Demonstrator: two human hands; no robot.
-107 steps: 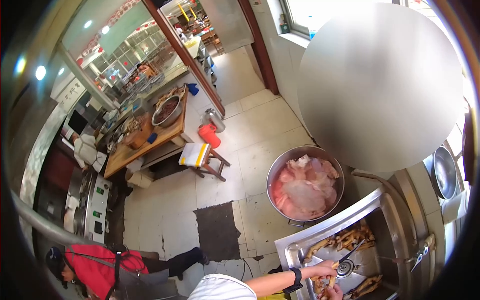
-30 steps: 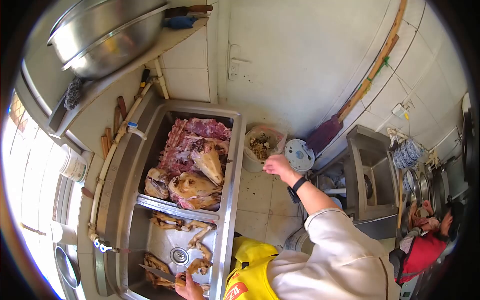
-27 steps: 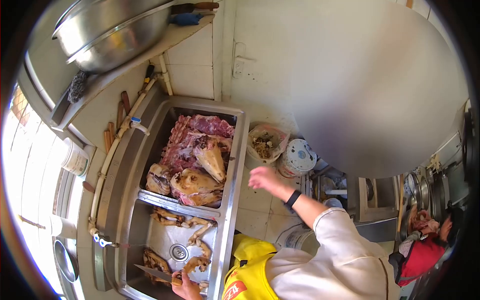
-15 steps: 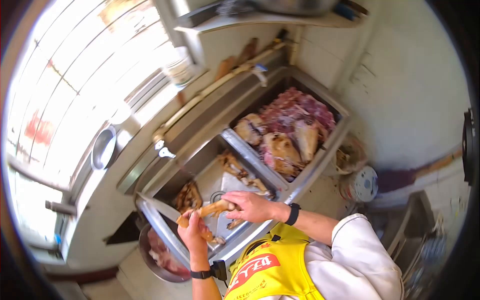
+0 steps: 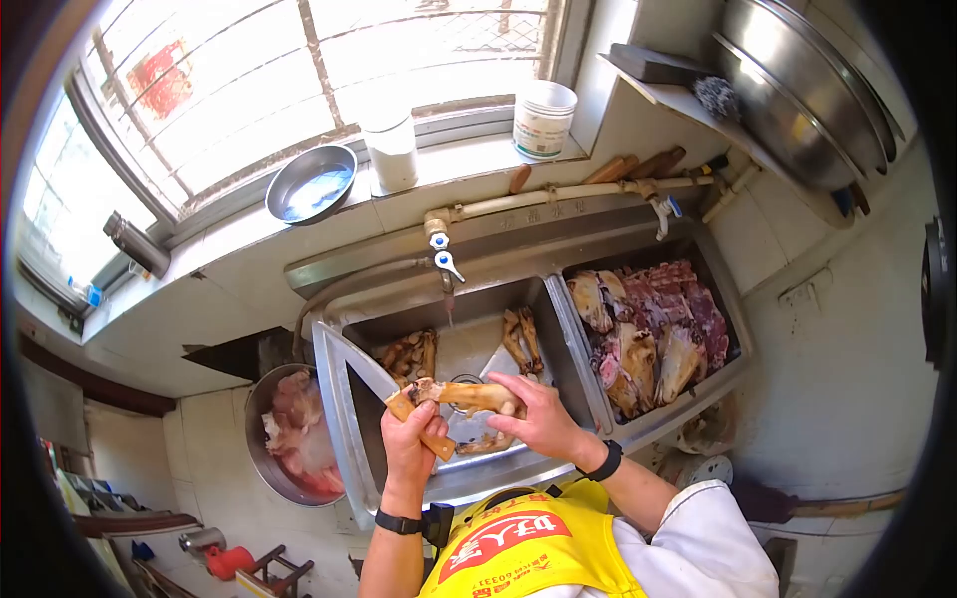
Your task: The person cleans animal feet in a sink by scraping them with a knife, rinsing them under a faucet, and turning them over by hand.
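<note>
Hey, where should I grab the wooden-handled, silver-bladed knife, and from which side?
Probably best around the light-brown wooden handle of the silver-bladed knife, coming from the yellow apron side: the handle's free end slants back that way, while the broad metal blade points away to the far left. The left hand is already on that handle.
</note>
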